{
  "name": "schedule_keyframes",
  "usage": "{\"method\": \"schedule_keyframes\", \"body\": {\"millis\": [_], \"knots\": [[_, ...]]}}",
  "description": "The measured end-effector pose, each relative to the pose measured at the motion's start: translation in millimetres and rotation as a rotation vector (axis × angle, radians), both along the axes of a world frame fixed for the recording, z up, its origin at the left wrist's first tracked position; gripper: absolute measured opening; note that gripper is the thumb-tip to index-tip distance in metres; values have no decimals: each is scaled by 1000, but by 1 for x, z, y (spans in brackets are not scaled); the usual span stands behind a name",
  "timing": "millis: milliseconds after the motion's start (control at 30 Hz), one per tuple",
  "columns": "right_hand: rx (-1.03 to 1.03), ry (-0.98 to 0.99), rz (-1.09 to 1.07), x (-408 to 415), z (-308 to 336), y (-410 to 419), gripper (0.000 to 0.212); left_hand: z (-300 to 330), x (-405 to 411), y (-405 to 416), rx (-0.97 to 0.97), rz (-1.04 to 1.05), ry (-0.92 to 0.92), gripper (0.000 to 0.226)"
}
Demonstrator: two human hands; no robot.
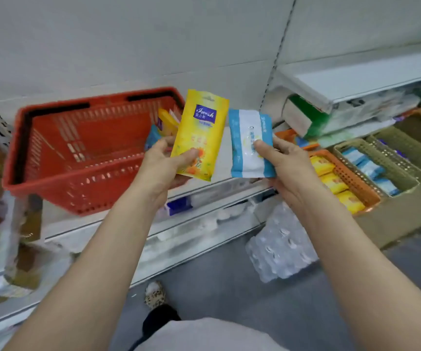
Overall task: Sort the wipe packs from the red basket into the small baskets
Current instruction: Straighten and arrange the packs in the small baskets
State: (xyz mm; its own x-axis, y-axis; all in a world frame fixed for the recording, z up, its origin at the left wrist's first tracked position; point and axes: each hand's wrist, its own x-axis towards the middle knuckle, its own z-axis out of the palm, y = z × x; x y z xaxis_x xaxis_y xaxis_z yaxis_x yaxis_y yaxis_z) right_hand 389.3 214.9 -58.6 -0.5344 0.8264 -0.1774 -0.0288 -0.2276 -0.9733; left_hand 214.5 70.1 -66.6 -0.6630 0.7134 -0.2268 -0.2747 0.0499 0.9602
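Two wipe packs held up, one per hand.
Yellow pack (200,133) w/ blue label pinched by left hand (165,164); blue-white pack (251,145) gripped by right hand (284,164).

Wrapped bottle pack (281,245), leopard-print slipper (155,295)

The red basket (77,150) is open on top, with packs only in its far right corner. The orange basket (351,183) and tan basket (381,168) at the right are open on top too. An upper shelf (356,74) hangs low over the far right.
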Motion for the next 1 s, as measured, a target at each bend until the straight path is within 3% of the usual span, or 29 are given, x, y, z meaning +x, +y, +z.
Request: {"method": "schedule_keyframes", "body": {"millis": [267, 400, 567, 1000], "knots": [[-89, 18, -225, 196, -25, 3, 20, -31, 167, 35, -42, -228, -53, 40], [-81, -9, -264, 242, -32, 13, 20, -36, 208, 55, -87, -289, -64, 40], [-72, -42, -332, 287, -43, 49, 23, -39, 252, 114, -121, -323, -15, 20], [26, -283, -220, 342, -63, 262, 19, -74, 308, 326, -186, -227, -179, 38]]}}
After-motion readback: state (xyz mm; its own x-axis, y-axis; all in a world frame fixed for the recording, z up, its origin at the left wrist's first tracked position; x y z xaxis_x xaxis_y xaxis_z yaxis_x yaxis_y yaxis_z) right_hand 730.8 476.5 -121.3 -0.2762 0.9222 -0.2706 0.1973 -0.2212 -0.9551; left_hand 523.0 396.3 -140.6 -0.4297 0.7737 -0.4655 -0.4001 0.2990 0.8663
